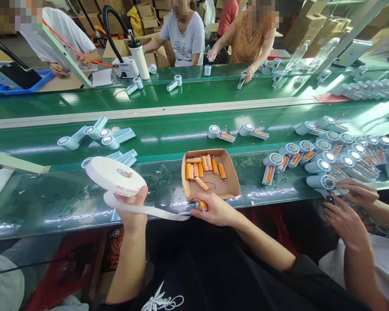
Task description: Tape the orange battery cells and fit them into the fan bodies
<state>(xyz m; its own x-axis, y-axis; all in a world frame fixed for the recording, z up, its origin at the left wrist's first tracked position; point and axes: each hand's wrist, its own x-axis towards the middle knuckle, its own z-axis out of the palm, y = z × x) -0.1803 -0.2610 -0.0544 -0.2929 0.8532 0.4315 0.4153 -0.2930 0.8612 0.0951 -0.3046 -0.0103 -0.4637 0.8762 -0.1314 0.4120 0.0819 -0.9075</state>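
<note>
My right grip (218, 211) pinched a battery (202, 206) at the tray's (229, 185) near edge; left of that, my left grip (133, 207) held tape (103, 172).

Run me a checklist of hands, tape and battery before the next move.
1. Roll secure: ok, held in the left hand.
2. Strip drawn off: ok, it runs from the roll to beside the right hand.
3. Battery held: ok, in the right hand's fingers at the near side of the box.
4. Strip's end stuck to the battery: cannot tell, the contact is too small to make out.
5. Other batteries lined up: not ok, they lie at mixed angles in the box.
6. Co-worker's hands clear of the strip: ok, they are well off to the right.
</note>
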